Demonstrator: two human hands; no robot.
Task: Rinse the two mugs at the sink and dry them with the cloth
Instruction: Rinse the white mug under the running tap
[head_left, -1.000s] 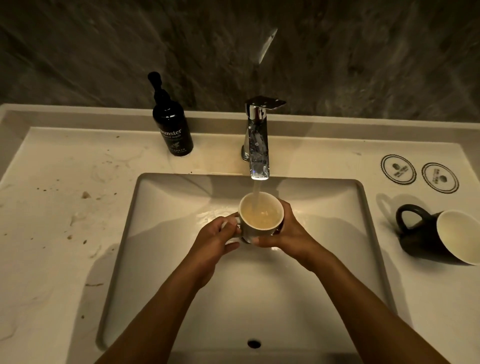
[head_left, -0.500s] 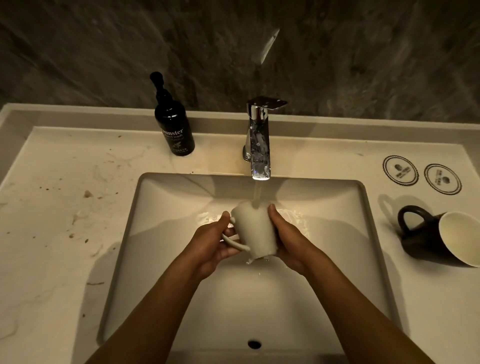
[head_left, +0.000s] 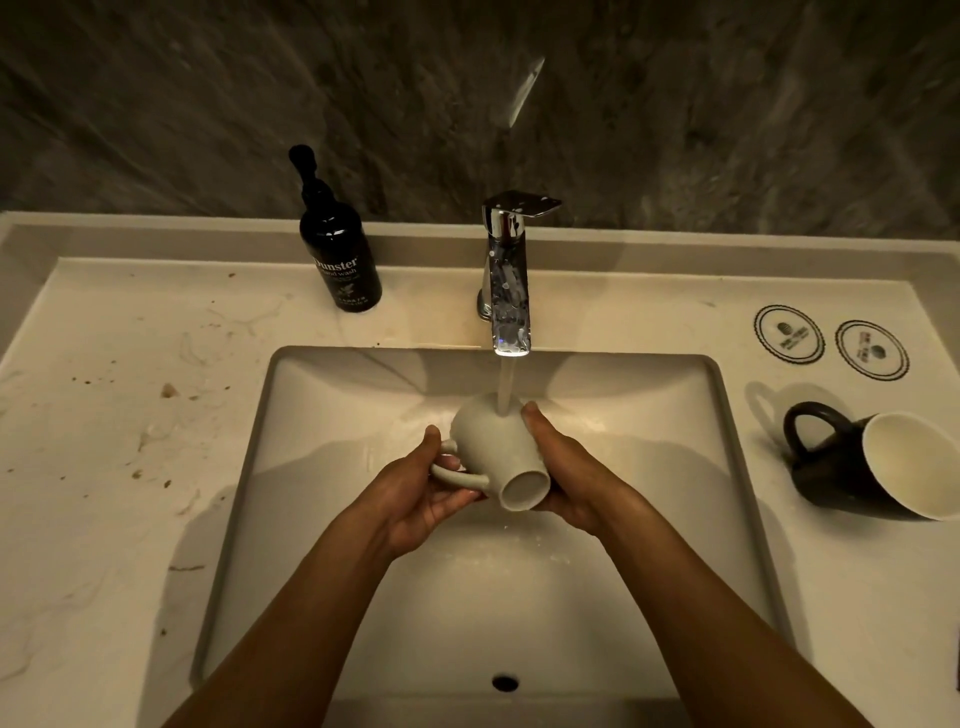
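Landmark: chrome single-lever faucet, running, stream falling straight down from the spout.

Small white ceramic mug is directly below the spout, over the white rectangular sink basin. Mug is tipped on its side, flat base toward the camera, mouth pointing away toward the faucet. Stream lands on the mug's upper outer wall.

Left hand: on the mug's handle side, left of the stream. Fingers curled under the looped handle, thumb on top next to the mug body, so it's gripping the handle.

Right hand: right of the stream, palm against the mug's side, thumb laid along the wall up to just beside where the water hits. Fingers wrap behind the mug; their tips are hidden.

Second mug, black outside with cream inside, lies on its side on the pale marble counter, well right of the faucet, handle up, mouth toward front-right.

Two round printed coasters sit right of the faucet, behind the black mug. Dark pump bottle labelled hand wash stands left of the faucet by the back ledge.
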